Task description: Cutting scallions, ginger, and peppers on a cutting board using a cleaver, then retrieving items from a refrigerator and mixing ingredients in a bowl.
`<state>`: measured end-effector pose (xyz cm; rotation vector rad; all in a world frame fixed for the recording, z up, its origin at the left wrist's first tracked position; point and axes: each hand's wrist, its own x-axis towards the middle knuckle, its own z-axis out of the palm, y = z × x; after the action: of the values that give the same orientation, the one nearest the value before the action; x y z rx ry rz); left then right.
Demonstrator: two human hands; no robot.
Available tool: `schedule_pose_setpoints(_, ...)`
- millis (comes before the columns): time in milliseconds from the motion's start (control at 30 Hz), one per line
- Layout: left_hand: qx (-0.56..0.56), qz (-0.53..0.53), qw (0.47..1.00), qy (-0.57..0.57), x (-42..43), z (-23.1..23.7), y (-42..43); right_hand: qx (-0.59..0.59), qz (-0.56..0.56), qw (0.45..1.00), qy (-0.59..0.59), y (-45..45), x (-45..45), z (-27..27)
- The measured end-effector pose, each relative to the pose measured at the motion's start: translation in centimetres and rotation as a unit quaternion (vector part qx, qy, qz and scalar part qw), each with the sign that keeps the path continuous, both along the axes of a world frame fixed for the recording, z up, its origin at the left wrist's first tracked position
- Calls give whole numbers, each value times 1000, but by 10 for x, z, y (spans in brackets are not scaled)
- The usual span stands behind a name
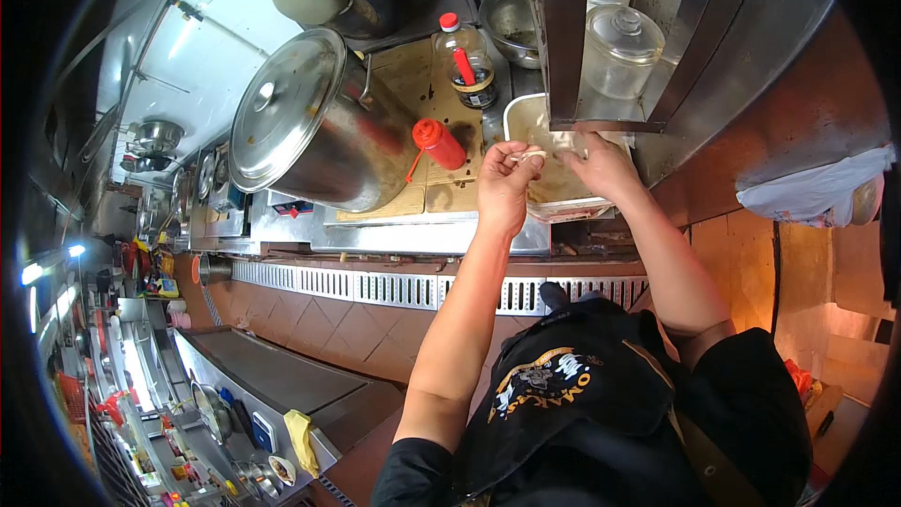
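A small pale strip of something, perhaps food (529, 155), is pinched between the thumb and fingers of my left hand (505, 179). That hand is at the near left edge of a rectangular white-rimmed tray (512, 110). Over the tray's right side is my right hand (607, 167), its fingertips blurred and partly behind the shelf frame, so I cannot tell whether it holds anything. Cloudy liquid seems to lie in the tray, with pale blurred shapes near the right fingers.
A red squeeze bottle (440, 144) and a plastic bottle of dark liquid (464, 70) stand on stained cardboard (401, 67). Left of them is a large lidded steel pot (338, 127). A metal shelf (563, 35) with glass jars (623, 53) overhangs the tray. A steel bowl (510, 21) sits behind.
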<state>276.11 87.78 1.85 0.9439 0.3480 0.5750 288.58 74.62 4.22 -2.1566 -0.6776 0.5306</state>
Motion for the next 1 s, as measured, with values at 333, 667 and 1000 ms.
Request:
schedule_pose_setpoints(333,14,61,998,-20,-59,8,-8,18,146,964,-223,-21,-56,8)
schedule_pose_setpoints(667,201,143,955,166,-242,32,-25,167,335,920,-120,20,-191,44)
schedule_pose_setpoints(1000,232,127,957,119,-325,51,-53,165,399,873,225,35,-260,40)
